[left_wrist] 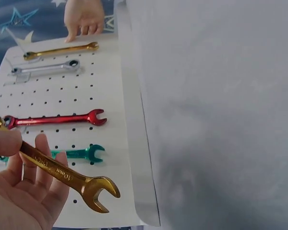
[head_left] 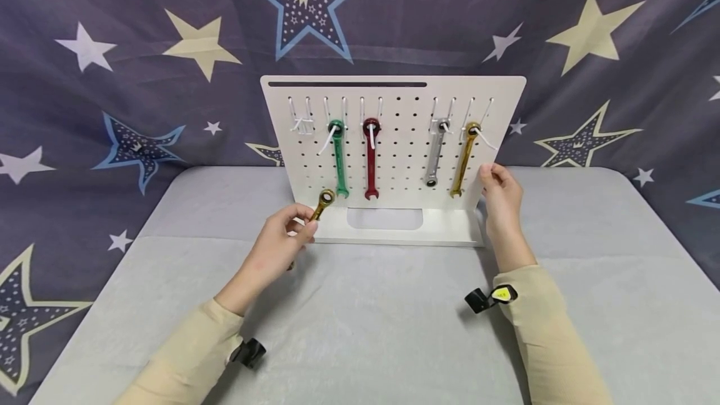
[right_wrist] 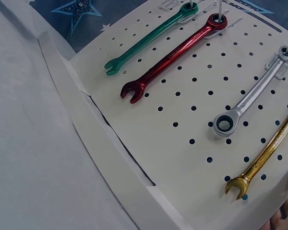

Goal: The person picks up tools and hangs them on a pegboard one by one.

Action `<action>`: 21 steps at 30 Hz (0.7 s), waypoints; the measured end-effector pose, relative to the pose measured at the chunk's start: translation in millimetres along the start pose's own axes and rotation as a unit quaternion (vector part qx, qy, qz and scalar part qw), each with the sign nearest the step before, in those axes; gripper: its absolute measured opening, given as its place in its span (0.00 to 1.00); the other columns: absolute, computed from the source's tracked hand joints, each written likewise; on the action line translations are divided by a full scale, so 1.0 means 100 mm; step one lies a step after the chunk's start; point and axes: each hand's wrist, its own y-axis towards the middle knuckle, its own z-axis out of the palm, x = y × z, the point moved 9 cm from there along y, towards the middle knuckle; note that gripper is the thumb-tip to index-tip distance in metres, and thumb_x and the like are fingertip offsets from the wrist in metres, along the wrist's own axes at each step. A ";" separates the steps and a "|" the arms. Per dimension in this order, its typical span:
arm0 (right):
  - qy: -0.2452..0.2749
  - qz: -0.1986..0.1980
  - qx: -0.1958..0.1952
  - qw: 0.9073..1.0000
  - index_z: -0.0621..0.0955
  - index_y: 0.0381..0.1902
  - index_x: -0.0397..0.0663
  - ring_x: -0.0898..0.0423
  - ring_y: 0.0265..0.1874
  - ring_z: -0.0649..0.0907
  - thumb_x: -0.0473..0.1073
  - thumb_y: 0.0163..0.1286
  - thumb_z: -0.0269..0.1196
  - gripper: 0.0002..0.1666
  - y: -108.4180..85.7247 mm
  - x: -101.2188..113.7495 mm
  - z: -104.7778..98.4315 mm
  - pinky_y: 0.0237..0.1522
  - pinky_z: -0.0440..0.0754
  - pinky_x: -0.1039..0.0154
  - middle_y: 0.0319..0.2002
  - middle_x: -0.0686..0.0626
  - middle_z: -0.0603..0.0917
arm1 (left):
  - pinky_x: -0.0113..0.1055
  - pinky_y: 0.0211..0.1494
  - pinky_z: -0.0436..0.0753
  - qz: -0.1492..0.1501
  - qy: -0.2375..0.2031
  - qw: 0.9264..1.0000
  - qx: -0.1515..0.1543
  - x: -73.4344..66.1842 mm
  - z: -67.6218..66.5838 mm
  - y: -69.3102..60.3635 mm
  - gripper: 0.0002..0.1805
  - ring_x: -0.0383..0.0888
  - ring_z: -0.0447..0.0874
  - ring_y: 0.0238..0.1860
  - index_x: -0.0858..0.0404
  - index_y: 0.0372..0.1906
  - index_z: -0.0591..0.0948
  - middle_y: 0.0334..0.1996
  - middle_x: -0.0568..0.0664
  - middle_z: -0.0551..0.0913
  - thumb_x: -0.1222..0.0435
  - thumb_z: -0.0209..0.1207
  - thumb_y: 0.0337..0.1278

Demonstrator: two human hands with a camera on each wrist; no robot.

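Note:
My left hand [head_left: 281,239] grips a gold ratcheting combination wrench [left_wrist: 60,171] by its shaft, in front of the board's lower left. Its ring end points up in the head view; the open end shows clearly in the left wrist view. At the right edge of a white pegboard [head_left: 402,170], my right hand [head_left: 502,205] holds the board's side between thumb and fingers. On the board's hooks hang a green wrench [head_left: 340,161], a red wrench [head_left: 371,161], a silver wrench [head_left: 435,155] and another gold wrench [head_left: 464,161]. The far-left hook [head_left: 304,125] carries no wrench.
The pegboard stands upright on a white base [head_left: 394,237] with a cutout, on a grey cloth-covered table [head_left: 371,317]. Behind it hangs a dark star-patterned curtain [head_left: 439,11]. White hook prongs stick out of the board toward me.

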 end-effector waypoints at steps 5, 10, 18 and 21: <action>0.002 0.003 0.001 1.000 0.76 0.42 0.51 0.65 0.40 0.72 0.50 0.73 0.60 0.10 -0.01 0.00 0.01 0.51 0.70 0.63 0.38 0.57 0.72 | 0.32 0.35 0.82 0.007 -0.020 0.999 -0.040 -0.02 -0.12 0.07 0.07 0.40 0.78 0.33 0.74 0.45 0.77 0.36 0.63 0.80 0.73 0.57 0.68; -0.001 0.003 0.002 1.000 0.76 0.44 0.49 0.65 0.41 0.72 0.49 0.73 0.60 0.11 -0.01 0.00 0.01 0.53 0.71 0.62 0.38 0.57 0.73 | 0.29 0.34 0.81 0.012 -0.069 0.994 -0.078 -0.05 -0.22 0.12 0.07 0.33 0.78 0.31 0.76 0.45 0.76 0.35 0.57 0.79 0.74 0.56 0.68; 0.009 -0.005 0.002 1.000 0.76 0.41 0.50 0.64 0.40 0.72 0.48 0.73 0.60 0.08 -0.01 0.00 0.01 0.52 0.71 0.62 0.37 0.56 0.73 | 0.26 0.34 0.81 0.022 -0.139 0.980 -0.140 -0.11 -0.37 0.21 0.08 0.32 0.78 0.30 0.75 0.48 0.75 0.36 0.46 0.75 0.73 0.55 0.69; 0.012 -0.007 0.002 1.000 0.76 0.40 0.50 0.64 0.40 0.72 0.48 0.73 0.60 0.08 -0.01 0.00 0.01 0.52 0.71 0.62 0.37 0.56 0.73 | 0.26 0.33 0.80 0.032 -0.153 0.976 -0.154 -0.16 -0.40 0.26 0.08 0.32 0.78 0.30 0.74 0.48 0.75 0.36 0.46 0.76 0.74 0.56 0.69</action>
